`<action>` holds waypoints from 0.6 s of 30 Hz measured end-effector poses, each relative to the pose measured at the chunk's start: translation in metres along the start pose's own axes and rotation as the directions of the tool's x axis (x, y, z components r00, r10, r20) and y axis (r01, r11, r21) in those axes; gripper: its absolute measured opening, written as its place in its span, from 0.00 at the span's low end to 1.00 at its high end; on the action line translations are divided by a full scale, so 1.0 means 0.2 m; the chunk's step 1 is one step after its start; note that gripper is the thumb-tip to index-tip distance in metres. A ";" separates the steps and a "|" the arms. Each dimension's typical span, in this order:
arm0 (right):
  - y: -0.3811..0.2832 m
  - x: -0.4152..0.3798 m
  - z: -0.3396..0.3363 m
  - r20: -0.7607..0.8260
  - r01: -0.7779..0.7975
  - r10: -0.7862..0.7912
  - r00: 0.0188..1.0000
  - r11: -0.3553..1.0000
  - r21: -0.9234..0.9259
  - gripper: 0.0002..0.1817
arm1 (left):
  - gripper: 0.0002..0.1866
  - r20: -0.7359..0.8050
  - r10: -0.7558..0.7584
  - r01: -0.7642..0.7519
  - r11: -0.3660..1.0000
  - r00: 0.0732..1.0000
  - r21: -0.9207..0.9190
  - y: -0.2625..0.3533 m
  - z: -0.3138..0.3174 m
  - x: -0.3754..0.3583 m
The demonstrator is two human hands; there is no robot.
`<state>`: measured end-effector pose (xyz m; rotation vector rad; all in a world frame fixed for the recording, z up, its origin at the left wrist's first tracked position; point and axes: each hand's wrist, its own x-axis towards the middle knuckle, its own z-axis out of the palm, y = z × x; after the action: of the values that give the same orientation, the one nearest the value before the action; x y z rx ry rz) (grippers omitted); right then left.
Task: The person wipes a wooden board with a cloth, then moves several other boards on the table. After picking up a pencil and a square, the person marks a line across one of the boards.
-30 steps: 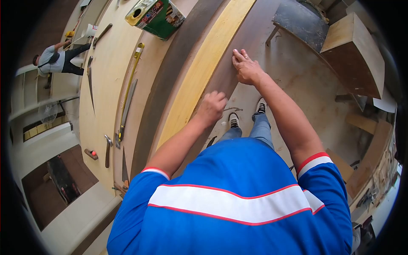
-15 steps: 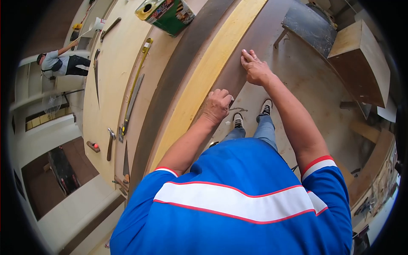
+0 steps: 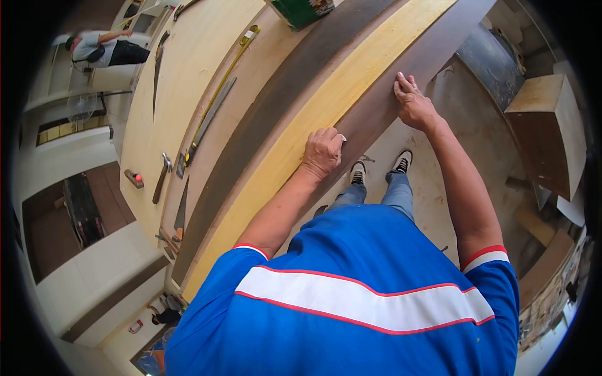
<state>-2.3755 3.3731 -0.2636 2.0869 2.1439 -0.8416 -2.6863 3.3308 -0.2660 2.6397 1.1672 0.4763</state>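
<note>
My left hand is closed over the seam between a yellow wood strip and a brown board. A small pale edge of something shows beside its thumb, too little to name. Farther along, my right hand lies on the outer edge of the brown board with its fingers stretched out, holding nothing. A dark brown strip runs parallel to the yellow one on its far side.
On the bench lie a yellow tape measure, a metal blade, a hammer, a small plane and handsaws. A green can stands at the far end. A curved wooden box is at right. Another person stands at upper left.
The view has shifted, so the bench sits differently in frame. My left hand has moved from the brown board's outer edge inward to the yellow strip. My right hand stays on the board's edge.
</note>
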 end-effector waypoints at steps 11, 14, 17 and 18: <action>0.03 0.04 0.05 -0.017 0.001 -0.003 1.000 0.998 -0.067 0.45 | 0.05 0.023 0.028 -0.028 0.999 0.999 -0.031 -0.07 -0.05 -0.12; -0.03 0.01 -0.02 0.033 -0.031 0.034 0.999 0.996 -0.085 0.45 | 0.06 0.001 0.001 -0.001 0.998 1.000 -0.064 -0.08 -0.11 -0.23; 0.00 0.02 0.02 -0.015 0.007 -0.008 1.000 0.999 -0.041 0.46 | 0.06 0.018 -0.020 0.021 0.998 1.000 -0.055 -0.10 -0.12 -0.33; 0.03 0.02 0.06 -0.040 0.021 -0.022 0.999 0.999 -0.034 0.46 | 0.06 0.015 -0.022 0.022 0.998 1.000 -0.055 -0.08 -0.11 -0.30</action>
<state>-2.3749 3.3714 -0.2778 2.0861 2.1883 -0.7670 -2.7437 3.2986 -0.2640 2.5766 1.1607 0.4781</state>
